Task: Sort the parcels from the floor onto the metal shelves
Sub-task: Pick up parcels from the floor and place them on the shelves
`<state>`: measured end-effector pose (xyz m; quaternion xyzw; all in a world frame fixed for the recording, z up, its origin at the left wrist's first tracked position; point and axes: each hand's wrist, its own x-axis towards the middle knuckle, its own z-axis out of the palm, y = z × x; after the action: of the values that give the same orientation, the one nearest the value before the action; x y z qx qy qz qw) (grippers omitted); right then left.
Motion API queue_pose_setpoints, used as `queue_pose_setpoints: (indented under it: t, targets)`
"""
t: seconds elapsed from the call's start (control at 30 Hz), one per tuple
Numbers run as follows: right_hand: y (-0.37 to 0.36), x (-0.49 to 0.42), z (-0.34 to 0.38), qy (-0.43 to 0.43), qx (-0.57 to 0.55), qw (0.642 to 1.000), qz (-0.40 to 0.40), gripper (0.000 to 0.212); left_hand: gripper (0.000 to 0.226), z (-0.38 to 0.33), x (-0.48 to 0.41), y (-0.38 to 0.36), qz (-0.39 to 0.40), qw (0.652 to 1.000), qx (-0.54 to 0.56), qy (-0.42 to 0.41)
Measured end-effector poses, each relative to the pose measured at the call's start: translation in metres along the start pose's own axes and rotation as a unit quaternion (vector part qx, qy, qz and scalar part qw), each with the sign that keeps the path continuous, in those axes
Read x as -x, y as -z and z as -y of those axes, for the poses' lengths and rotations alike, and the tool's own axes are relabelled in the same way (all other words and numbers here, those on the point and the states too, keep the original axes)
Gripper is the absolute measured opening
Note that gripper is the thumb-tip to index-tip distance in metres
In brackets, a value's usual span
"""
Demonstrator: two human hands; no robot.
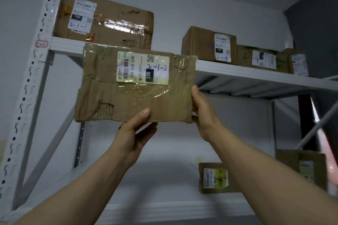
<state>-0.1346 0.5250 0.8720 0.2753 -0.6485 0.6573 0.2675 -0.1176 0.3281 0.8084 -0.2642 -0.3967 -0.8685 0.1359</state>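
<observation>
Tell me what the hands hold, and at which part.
Both hold the flat brown cardboard parcel marked 2-1-2: the left hand grips its bottom edge, the right hand its lower right edge.

The parcel (135,86) is in front of the upper shelf (256,75) and covers part of its front edge. The left hand (133,133) is at the lower edge of the parcel, the right hand (203,111) at its right edge. On the upper shelf, the left box (104,20) stands just beside the post (27,87), partly behind the parcel. To the right stand three in a row: the first box (208,44), the second box (261,58) touching it, and the third box (297,61) at the far right. On the lower shelf (164,206), a small box (214,178) stands below them, and an end box (303,166) to its right.
</observation>
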Motion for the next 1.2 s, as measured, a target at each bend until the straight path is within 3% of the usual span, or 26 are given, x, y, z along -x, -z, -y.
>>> queue_pose_setpoints:
  t: [0.07, 0.17, 0.27, 0.43, 0.7, 0.77, 0.9, 1.0, 1.2]
  targets:
    - [0.002, -0.017, 0.019, 0.023, 0.038, 0.998, -0.054, 0.04, 0.017, -0.014, -0.008, -0.006, 0.001, 1.0, 0.003, -0.024]
    - [0.012, -0.044, 0.04, 0.088, 0.197, 0.97, -0.113, 0.019, 0.017, -0.029, -0.022, -0.014, -0.001, 0.998, 0.007, -0.06]
    - [0.022, -0.07, 0.056, 0.147, 0.341, 0.924, -0.088, 0.031, 0.003, -0.04, -0.041, -0.027, -0.011, 0.996, -0.007, -0.089]
    - [0.031, -0.119, 0.064, 0.213, 0.602, 0.765, -0.085, 0.049, 0.011, -0.043, -0.077, -0.047, -0.006, 0.99, -0.05, -0.13]
    - [0.034, -0.181, 0.064, 0.339, 0.764, 0.548, -0.029, 0.058, 0.014, -0.042, -0.12, -0.074, -0.019, 0.978, -0.079, -0.194]
    - [0.034, -0.196, 0.064, 0.351, 0.768, 0.536, -0.018, 0.055, 0.018, -0.048, -0.13, -0.083, -0.015, 0.972, -0.088, -0.217]
    - [0.039, -0.225, 0.061, 0.385, 0.742, 0.549, -0.004, 0.051, 0.023, -0.07, -0.153, -0.109, -0.003, 0.964, -0.102, -0.247]
    - [0.044, -0.243, 0.062, 0.399, 0.747, 0.532, -0.005, 0.06, 0.027, -0.086, -0.168, -0.126, 0.001, 0.956, -0.116, -0.268]
    - [0.034, -0.264, 0.083, 0.347, 0.781, 0.519, 0.026, 0.079, 0.03, -0.096, -0.186, -0.141, -0.017, 0.947, -0.142, -0.287]
